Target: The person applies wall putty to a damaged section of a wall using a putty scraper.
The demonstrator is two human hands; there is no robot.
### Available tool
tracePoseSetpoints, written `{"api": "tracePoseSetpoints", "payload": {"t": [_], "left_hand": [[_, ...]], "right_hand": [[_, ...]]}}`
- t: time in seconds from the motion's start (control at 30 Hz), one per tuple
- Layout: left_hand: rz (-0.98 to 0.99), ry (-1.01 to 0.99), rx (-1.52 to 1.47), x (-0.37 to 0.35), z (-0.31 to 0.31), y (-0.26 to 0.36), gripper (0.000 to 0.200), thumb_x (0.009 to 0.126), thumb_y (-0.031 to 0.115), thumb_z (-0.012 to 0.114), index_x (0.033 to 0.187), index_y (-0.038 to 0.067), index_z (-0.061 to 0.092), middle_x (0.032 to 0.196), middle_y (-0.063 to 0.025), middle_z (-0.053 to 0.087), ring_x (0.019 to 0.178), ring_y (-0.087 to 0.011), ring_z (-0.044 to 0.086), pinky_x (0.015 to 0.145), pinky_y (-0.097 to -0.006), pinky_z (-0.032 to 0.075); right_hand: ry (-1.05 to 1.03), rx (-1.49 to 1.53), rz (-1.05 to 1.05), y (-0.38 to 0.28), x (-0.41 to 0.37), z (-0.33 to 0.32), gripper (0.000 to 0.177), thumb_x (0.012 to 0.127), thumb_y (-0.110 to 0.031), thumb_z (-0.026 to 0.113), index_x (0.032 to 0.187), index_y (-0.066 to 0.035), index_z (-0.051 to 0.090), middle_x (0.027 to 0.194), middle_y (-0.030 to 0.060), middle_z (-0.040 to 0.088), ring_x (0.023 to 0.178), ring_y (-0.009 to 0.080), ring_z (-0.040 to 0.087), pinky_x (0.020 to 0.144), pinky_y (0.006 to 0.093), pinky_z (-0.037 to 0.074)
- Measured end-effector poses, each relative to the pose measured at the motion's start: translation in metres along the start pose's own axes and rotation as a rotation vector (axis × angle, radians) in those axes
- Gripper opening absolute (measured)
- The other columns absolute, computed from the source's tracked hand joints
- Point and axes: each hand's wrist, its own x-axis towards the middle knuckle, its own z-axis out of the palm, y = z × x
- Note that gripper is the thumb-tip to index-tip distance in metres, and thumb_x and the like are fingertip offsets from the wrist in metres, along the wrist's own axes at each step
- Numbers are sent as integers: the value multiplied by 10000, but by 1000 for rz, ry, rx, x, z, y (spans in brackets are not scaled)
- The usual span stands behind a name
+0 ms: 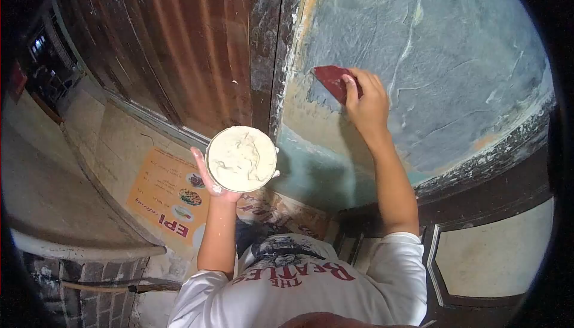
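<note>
My left hand [210, 175] supports a round tub of cream-coloured putty [241, 159] from below, fingers wrapped round its side and smeared with white. The putty's surface is stirred into ridges. Higher up on the right, my right hand [368, 102] grips a dark red putty scraper [332, 81], thumb on its near face. The scraper's edge lies against the wall [442, 47], close to its left border. Grey, streaky filler coats most of this wall, with a tan and pale green strip lower down by the scraper.
A dark wooden door [197, 41] with a brown curtain stands left of the wall. An orange printed banner [158, 199] lies on the floor below. At lower left is a curved ledge [89, 250]; a dark-framed panel [493, 253] stands at lower right.
</note>
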Motion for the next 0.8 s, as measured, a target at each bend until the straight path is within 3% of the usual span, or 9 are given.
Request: {"api": "tracePoseSetpoints", "payload": {"t": [0.07,0.13,0.23,0.37,0.43,0.5,0.53,0.6,0.8], "left_hand": [[-24,-70,-23,0,1,1,915,920,770,411,1398,-2,524,1417,-208,556,1261,-398,556,1063,-551,457],[35,34,4,1,-3,2,916,921,772,408,1395,-2,529,1413,-210,559,1261,-400,557,1064,-552,456],[-5,-2,9,0,5,1,916,922,771,406,1405,1,519,1426,-212,547,1266,-407,549,1066,-559,453],[12,61,11,4,8,-3,928,918,774,410,1419,-1,501,1449,-214,526,1282,-414,534,1076,-565,443],[-34,5,19,6,19,-7,939,917,775,410,1439,-3,479,1471,-216,503,1301,-419,517,1084,-576,431],[-37,43,29,9,30,-10,943,920,772,408,1448,-7,468,1476,-221,496,1311,-423,511,1090,-585,421],[-95,-88,-14,11,37,-12,945,921,772,405,1451,-8,464,1478,-225,493,1313,-425,510,1089,-588,419],[-208,-331,-117,11,59,-18,942,930,766,390,1455,-14,457,1484,-234,484,1316,-429,510,1090,-587,416],[-183,-285,-66,22,67,-20,923,953,744,364,1469,-18,436,1491,-243,470,1343,-428,482,1114,-568,398]], "right_hand": [[-72,-18,-16,0,-13,4,116,913,-143,654,1013,-99,694,920,69,686,869,298,632,719,423,523],[-197,-80,-51,9,-32,19,123,920,-163,654,1022,-108,697,938,61,688,880,297,632,710,433,531],[-234,-147,8,7,-28,22,131,923,-169,652,1031,-115,701,942,56,693,888,295,634,704,436,535],[9,-30,-19,0,9,-11,122,926,-167,654,1008,-103,718,932,67,707,849,287,641,703,422,521],[40,35,-80,-8,23,-32,119,870,-71,681,985,-75,709,930,78,710,824,294,636,710,406,518],[-118,186,-351,-20,25,-54,209,781,30,701,973,-52,691,924,87,706,828,313,629,730,391,526],[-141,214,-442,-24,20,-56,308,681,72,718,961,-49,679,925,77,700,872,317,637,767,391,541],[-218,206,-576,-41,11,-72,315,676,12,729,975,-75,680,971,47,696,933,306,644,800,390,553],[-345,221,-655,-54,-2,-97,307,705,-93,731,1007,-110,676,1043,-4,656,999,297,638,829,379,563]]}}
